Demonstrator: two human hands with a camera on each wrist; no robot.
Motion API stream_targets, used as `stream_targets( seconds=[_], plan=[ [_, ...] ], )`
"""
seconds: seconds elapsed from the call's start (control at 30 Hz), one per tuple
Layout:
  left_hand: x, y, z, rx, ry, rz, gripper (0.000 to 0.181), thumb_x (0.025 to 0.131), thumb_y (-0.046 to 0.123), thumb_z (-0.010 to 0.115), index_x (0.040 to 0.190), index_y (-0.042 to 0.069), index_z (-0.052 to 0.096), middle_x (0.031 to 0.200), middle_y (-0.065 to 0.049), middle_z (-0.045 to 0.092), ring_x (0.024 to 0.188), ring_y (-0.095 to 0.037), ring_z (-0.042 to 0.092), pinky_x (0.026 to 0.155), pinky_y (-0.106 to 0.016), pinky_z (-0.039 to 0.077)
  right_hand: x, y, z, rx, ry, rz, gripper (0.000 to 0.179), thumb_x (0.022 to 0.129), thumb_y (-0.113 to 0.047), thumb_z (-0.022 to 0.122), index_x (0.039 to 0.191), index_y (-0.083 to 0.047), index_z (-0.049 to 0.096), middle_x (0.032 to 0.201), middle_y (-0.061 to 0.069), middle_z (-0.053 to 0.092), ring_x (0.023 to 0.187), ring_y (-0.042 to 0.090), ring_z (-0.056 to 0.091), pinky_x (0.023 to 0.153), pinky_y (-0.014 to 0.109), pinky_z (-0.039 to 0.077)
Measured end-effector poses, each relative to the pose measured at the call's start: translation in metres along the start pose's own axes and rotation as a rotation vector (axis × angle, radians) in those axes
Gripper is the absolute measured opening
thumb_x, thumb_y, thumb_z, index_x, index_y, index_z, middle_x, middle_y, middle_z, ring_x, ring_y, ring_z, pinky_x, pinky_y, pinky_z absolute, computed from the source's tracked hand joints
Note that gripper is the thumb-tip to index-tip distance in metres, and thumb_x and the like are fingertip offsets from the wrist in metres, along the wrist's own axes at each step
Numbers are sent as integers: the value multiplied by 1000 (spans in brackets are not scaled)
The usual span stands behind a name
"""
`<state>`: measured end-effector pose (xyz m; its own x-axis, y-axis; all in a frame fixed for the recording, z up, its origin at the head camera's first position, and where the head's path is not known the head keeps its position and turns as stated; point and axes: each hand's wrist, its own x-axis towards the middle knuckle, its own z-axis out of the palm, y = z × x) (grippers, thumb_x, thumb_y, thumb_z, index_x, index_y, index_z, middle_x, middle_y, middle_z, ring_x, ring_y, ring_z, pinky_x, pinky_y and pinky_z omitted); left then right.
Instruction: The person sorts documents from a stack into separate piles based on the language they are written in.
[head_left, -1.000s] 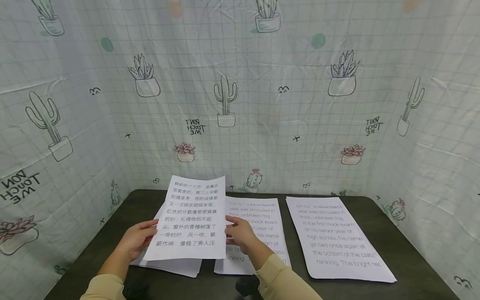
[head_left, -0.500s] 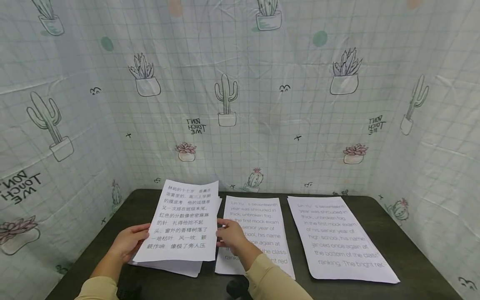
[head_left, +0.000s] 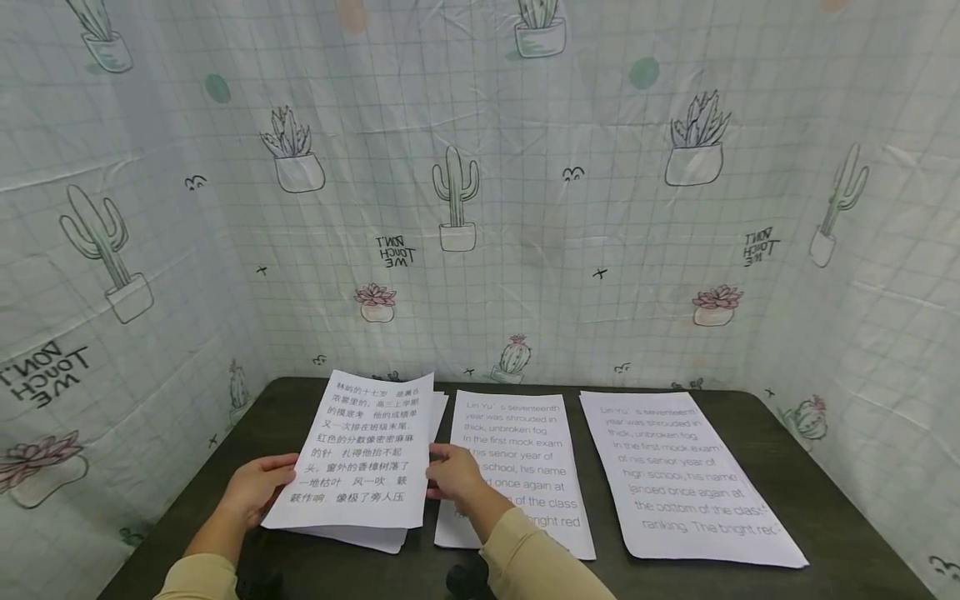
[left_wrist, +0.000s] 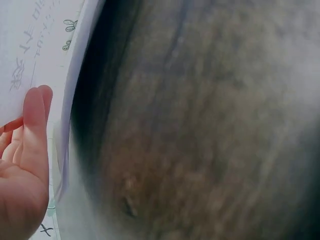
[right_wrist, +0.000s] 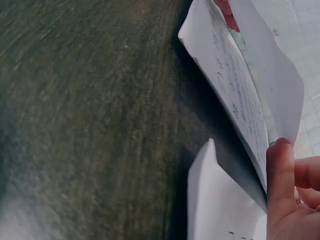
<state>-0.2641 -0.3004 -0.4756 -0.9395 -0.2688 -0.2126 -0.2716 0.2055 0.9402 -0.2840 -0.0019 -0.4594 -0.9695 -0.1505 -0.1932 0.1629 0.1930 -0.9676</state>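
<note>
A white sheet of paper (head_left: 360, 450) printed with Chinese characters hangs over the left paper stack (head_left: 386, 540), whose lower and right edges show from under it. My left hand (head_left: 258, 487) pinches the sheet's left edge, and my right hand (head_left: 456, 475) pinches its right edge. In the left wrist view, thumb and fingers of the left hand (left_wrist: 25, 165) meet at the paper's margin. Seen from the right wrist, the sheet (right_wrist: 272, 65) bows slightly above the printed stack (right_wrist: 230, 80), with the right hand (right_wrist: 292, 200) gripping its edge.
A middle stack of English-printed paper (head_left: 517, 433) lies partly behind the right hand and forearm. Another English-printed stack (head_left: 675, 475) lies at the right of the dark table (head_left: 780, 467). Cloth curtain (head_left: 525, 208) with cactus drawings encloses the table's back and sides.
Both hands have carried the Chinese-printed sheet left and lower, closer over the left stack. More of the middle stack now shows.
</note>
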Motion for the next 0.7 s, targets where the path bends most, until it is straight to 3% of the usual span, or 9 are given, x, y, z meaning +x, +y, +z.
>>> stream_targets(
  seconds=[0.27, 0.47, 0.6, 0.7],
  plan=[
    [-3, -2, -1, 0, -3, 19, 46, 97, 7, 56, 137, -13, 45, 97, -9, 71, 74, -12, 68, 64, -32, 59, 1, 5, 2, -12, -26, 19, 49, 88, 2, 56, 137, 6, 51, 100, 14, 63, 80, 18, 64, 66, 28, 60],
    [-3, -4, 0, 50, 24, 31, 48, 99, 14, 54, 140, -9, 43, 125, -29, 58, 85, -14, 65, 69, -30, 56, -2, 0, 3, -25, -54, 44, 48, 93, -7, 58, 137, 10, 48, 114, 18, 62, 92, 20, 65, 72, 30, 61],
    [-4, -1, 0, 60, 34, 51, 51, 100, 15, 51, 142, -10, 38, 139, -35, 45, 106, -28, 63, 85, -33, 57, -3, -3, 3, -37, -68, 45, 49, 94, -9, 58, 138, 11, 46, 118, 20, 62, 95, 22, 66, 73, 31, 61],
    [-6, 4, 0, 54, 22, 55, 53, 101, 15, 49, 145, -11, 34, 144, -36, 38, 125, -41, 52, 103, -45, 49, -3, -3, 2, -46, -75, 58, 50, 95, -10, 58, 139, 10, 46, 119, 20, 63, 96, 23, 67, 73, 32, 61]
  ],
)
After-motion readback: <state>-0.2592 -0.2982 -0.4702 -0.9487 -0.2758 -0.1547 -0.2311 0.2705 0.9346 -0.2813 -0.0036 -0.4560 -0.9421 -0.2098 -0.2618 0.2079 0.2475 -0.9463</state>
